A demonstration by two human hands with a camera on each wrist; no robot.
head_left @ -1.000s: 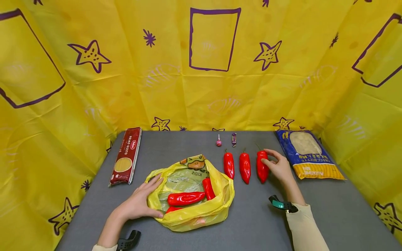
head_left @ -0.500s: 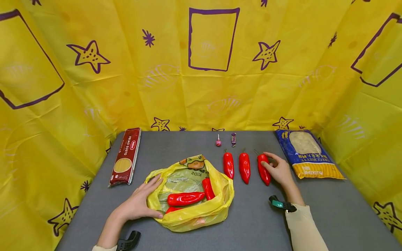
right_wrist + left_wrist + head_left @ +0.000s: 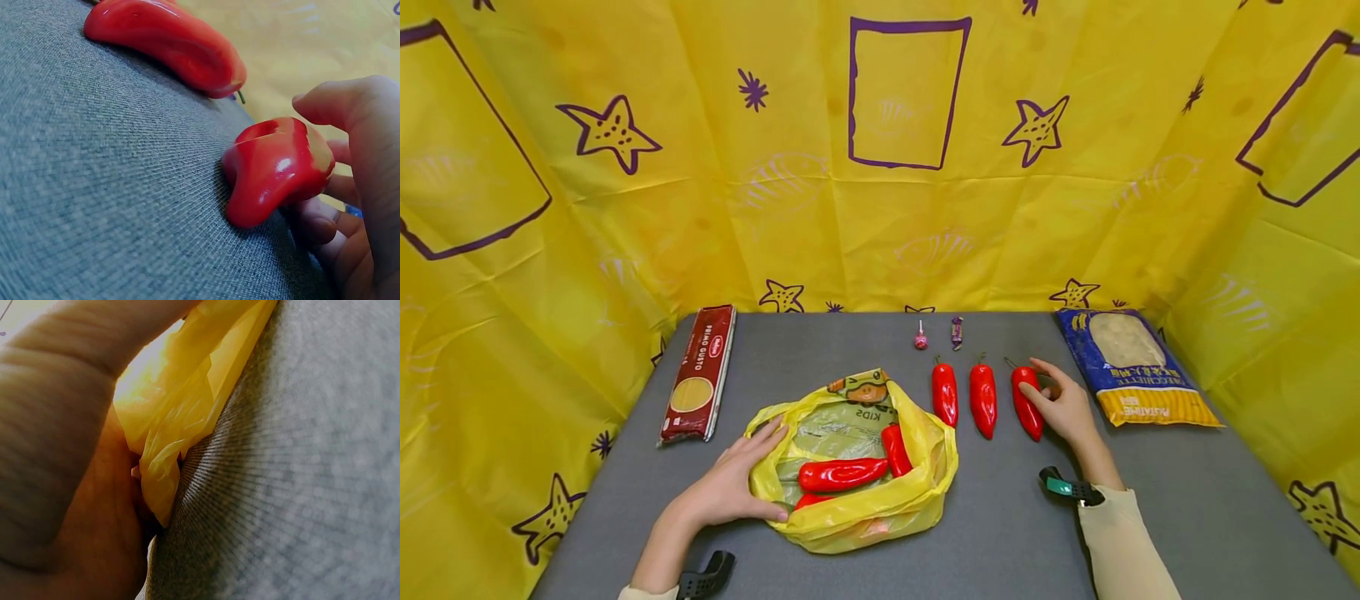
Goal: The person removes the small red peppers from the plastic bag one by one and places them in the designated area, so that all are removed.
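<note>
Yellow bag [image 3: 850, 535], upside-down "KIDS" lettering [image 3: 869, 415]

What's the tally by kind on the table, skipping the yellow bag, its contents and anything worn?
Red peppers: 3
Pasta packs: 2
Lollipop: 1
Wrapped candy: 1
Total: 7

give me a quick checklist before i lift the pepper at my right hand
Yellow bag open: ok, its mouth faces up.
Left hand at the bag: ok, it touches the left rim.
Room inside: ok, bare plastic shows beyond three visible peppers.
Right hand gripping the rightmost pepper: not ok, thumb looks apart from it in the right wrist view.
Low path to bag: not ok, middle pepper and leftmost loose pepper lie between.
Leftmost loose pepper clear of bag: cannot tell.
</note>
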